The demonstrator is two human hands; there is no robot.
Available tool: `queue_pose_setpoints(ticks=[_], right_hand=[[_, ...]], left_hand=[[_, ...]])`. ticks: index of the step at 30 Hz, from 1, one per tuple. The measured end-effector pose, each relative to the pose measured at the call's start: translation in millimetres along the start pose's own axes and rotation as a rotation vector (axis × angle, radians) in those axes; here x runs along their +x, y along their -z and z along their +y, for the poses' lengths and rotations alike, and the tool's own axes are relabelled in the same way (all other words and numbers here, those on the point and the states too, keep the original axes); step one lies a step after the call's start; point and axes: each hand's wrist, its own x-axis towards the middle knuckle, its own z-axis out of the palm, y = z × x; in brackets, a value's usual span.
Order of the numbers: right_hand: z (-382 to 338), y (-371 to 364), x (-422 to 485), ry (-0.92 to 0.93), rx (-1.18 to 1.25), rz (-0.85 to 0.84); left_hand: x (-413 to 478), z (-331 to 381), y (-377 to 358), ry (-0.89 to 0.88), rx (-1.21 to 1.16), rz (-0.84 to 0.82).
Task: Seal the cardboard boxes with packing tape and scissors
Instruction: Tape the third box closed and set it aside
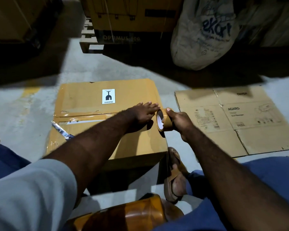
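Cardboard box (93,97) sits on the floor (90,64), middle of the frame, brown tape along its seam and a fragile sticker (108,96) on top. My left hand (143,112) lies flat near its right edge, fingers straight and together, pressing down. My right hand (179,121) has fingers clamped round the packing tape roll (163,121), just beside my left fingertips. A flattened carton (232,117) lies right; a white sack (203,34) sits upper right.

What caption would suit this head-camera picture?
Left hand presses a cardboard box while right hand grips the tape roll.
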Motion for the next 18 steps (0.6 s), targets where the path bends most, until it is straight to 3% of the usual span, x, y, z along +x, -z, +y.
queue_pose_setpoints(ticks=[9,14,18], right_hand=[[-3.2,15.0,-13.6,-0.322,-0.181,-0.193],[11.2,13.1,-24.8,-0.250,-0.206,-0.134],[18.1,13.9,-47.1,-0.216,-0.160,-0.136]], left_hand=[[-1.2,2.0,1.0,0.015,0.053,-0.003],[-7.3,18.2,-4.3,0.081,0.132,0.037],[-20.1,37.3,-9.4,-0.016,0.155,0.027]])
